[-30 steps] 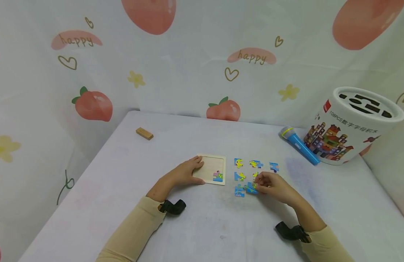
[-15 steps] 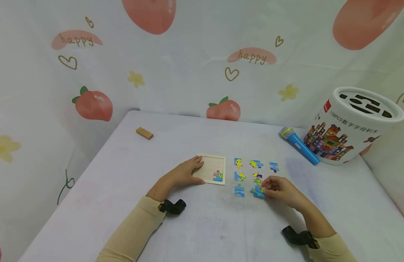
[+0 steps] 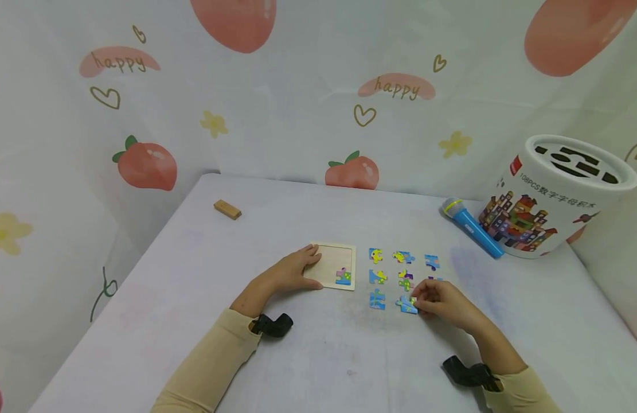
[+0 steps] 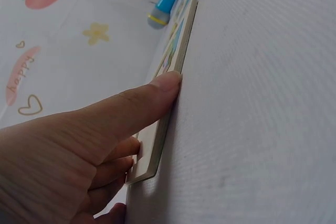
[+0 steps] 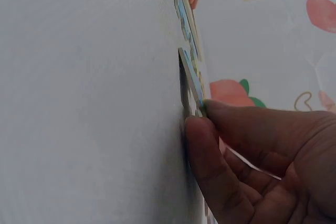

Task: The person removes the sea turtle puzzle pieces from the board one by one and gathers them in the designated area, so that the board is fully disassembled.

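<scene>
My left hand (image 3: 288, 272) holds a square wooden puzzle tray (image 3: 330, 263) by its left side. In the left wrist view, the thumb (image 4: 167, 83) presses the near edge while the other fingers lie at the left end. A pink, green and blue jigsaw piece (image 3: 343, 276) sits in the tray's near right corner. To the right of the tray, my right hand (image 3: 444, 299) pinches a blue jigsaw piece (image 3: 407, 304) between thumb and index finger. In the right wrist view, this piece slants close above the table, its far end raised.
Several loose jigsaw pieces (image 3: 377, 299) lie in rough rows between tray and right hand, some partly hidden by it. A blue toy microphone (image 3: 472, 228) leans near a large white tub (image 3: 550, 201) at the back right. One wooden block (image 3: 227, 209) lies back left.
My right hand has moved slightly right and toward me with the blue jigsaw piece, uncovering pieces behind it. Over the last half second the piece has turned flatter. The left hand stays put.
</scene>
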Tool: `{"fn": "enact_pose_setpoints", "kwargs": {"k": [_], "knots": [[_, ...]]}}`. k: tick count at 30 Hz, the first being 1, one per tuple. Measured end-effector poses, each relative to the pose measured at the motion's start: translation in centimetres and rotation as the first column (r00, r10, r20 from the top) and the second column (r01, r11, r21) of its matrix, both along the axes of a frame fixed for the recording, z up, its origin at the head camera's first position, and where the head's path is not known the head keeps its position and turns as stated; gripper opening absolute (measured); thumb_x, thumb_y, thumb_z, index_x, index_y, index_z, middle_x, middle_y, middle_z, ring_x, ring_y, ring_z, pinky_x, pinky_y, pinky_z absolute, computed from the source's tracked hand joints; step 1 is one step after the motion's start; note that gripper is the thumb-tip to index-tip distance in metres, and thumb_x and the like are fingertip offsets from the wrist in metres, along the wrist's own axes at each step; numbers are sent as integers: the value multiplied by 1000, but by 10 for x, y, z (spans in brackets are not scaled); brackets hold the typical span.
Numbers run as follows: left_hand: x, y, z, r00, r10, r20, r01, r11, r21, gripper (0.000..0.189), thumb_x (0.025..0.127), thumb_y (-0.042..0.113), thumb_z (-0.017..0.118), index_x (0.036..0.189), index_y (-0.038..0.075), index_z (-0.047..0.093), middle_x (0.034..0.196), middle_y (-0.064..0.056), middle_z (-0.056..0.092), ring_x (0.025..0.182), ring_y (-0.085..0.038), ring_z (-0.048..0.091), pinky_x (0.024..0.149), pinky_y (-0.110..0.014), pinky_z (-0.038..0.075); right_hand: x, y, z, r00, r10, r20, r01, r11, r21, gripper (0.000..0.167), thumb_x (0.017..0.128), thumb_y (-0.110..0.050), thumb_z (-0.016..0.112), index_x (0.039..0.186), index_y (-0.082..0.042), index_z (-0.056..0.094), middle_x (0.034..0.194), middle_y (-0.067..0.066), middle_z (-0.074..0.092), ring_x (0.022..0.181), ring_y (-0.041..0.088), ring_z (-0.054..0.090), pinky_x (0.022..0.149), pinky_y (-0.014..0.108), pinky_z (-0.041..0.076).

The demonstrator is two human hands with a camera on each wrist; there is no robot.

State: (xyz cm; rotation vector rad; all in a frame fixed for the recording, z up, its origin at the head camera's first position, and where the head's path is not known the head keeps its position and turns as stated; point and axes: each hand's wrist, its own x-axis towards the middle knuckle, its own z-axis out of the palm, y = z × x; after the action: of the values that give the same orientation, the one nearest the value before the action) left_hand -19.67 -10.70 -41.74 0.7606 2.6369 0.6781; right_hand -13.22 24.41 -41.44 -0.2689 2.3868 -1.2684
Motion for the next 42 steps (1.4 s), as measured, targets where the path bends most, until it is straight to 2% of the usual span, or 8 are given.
{"fn": "enact_pose_setpoints", "kwargs": {"k": [10, 18, 25, 32, 42], "knots": [[-1, -1, -2, 1000, 18, 14, -17, 1000, -16, 79, 80, 38, 71, 142, 4, 36, 155, -10, 21, 145, -25, 15, 116, -42, 21, 1, -8, -2, 998, -56, -29, 58, 997, 58, 13, 87, -5, 62, 96, 4, 58, 76, 5, 54, 66, 12, 55, 59, 21, 53], [0, -3, -1, 1000, 17, -1, -17, 1000, -3, 79, 80, 38, 71, 142, 4, 36, 154, -11, 21, 145, -26, 15, 116, -43, 20, 1, -11, -1, 996, -60, -71, 67, 992, 102, 10, 87, -4, 62, 92, 2, 58, 74, 5, 54, 64, 13, 55, 57, 21, 52], [1, -3, -1, 1000, 15, 11, -15, 1000, 2, 79, 81, 39, 71, 143, 4, 35, 155, -10, 21, 145, -25, 14, 116, -43, 20, 1, -9, 3, 996, -65, -60, 72, 990, 118, 12, 87, -9, 63, 91, 1, 59, 76, 5, 57, 66, 13, 57, 59, 22, 53], [1, -2, -1, 1000, 21, 15, -21, 1000, 9, 79, 81, 38, 71, 143, 4, 35, 155, -10, 21, 145, -25, 14, 116, -43, 19, -5, -9, 11, 988, -70, -140, 96, 977, 191, 13, 87, -14, 64, 90, -2, 60, 75, 5, 58, 63, 13, 53, 55, 22, 47], [0, 0, -1, 1000, 11, 14, -11, 1000, -1, 79, 81, 38, 70, 143, 4, 35, 155, -10, 21, 145, -26, 14, 116, -43, 20, -18, -29, 16, 988, -38, -151, 58, 989, 134, 12, 88, -11, 63, 88, 1, 61, 78, 7, 59, 65, 14, 56, 56, 23, 50]]}}
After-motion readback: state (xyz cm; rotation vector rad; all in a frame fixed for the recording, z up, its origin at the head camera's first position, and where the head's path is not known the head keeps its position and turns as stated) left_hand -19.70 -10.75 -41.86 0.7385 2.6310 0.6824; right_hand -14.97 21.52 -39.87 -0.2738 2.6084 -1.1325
